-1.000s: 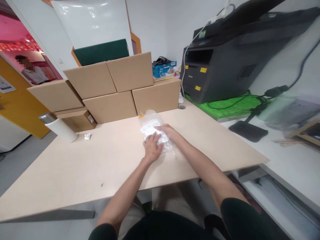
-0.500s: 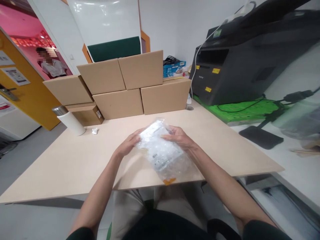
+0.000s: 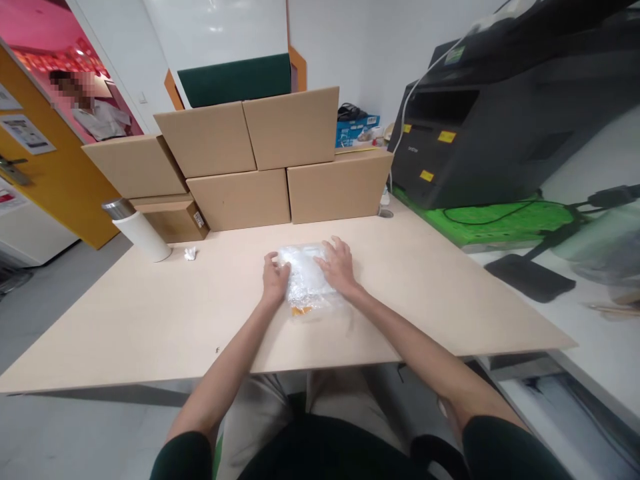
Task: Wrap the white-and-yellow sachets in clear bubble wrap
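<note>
A clear plastic package [image 3: 306, 270] with a whitish, shiny content lies on the pale wooden table [image 3: 175, 320], an orange patch at its near edge. My left hand [image 3: 275, 277] is at the package's left edge, thumb and fingers apart, touching its side. On the upper right part of the package rests my right hand [image 3: 339, 263], its fingers spread. Neither hand is closed around the package. Part of the right edge is hidden under my right hand.
Cardboard boxes [image 3: 239, 200] are stacked along the back, a dark green box [image 3: 235, 80] on top. At the left stand a white bottle [image 3: 143, 235] and a crumpled white scrap [image 3: 191, 253]. A large printer [image 3: 480, 147] is at the right. A person [image 3: 95, 113] is beyond the doorway.
The package has come down flat onto the table, its orange patch farther from the table's front edge. My hands have loosened from holding it, and my right fingers have spread over it.
</note>
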Available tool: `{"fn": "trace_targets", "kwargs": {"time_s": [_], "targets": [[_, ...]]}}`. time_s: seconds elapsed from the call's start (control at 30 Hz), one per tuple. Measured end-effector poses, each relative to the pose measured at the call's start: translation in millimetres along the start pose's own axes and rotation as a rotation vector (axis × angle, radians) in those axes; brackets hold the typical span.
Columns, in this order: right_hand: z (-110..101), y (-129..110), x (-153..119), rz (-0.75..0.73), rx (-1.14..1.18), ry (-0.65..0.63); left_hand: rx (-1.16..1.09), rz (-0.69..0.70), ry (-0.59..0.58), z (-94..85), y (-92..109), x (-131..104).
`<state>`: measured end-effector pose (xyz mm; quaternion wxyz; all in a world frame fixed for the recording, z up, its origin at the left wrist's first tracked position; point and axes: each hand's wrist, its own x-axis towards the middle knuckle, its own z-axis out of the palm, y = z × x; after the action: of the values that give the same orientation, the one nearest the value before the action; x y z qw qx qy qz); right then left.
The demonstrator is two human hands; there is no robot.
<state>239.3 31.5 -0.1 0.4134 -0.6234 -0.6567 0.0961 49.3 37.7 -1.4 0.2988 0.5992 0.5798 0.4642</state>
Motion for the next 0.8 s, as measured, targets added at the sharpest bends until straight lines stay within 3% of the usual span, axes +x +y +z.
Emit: {"fn": "trace_targets", "kwargs": {"time_s": [0.13,0.23,0.4,0.6,0.8], "targets": [[1,7,-1,-0.286,-0.115,-0.283,0.422,0.240,-0.019,-8.2,-5,0],[-4,12,-2,-0.304,-0.116,-0.450,0.576,0.321,-0.241,-23.3,-8,2],[-17,19,2,-0.274,-0.133,-0.674,0.764,0.304,-0.581,-45.0,-10,11],[-26,30,0,-0.261,-0.148,-0.774,0.779,0.299,-0.775,-50.9,-7,19],[-23,44,-7,-0.301,-0.071,-0.703,0.750,0.342,-0.733,-48.7,-17,18]]}}
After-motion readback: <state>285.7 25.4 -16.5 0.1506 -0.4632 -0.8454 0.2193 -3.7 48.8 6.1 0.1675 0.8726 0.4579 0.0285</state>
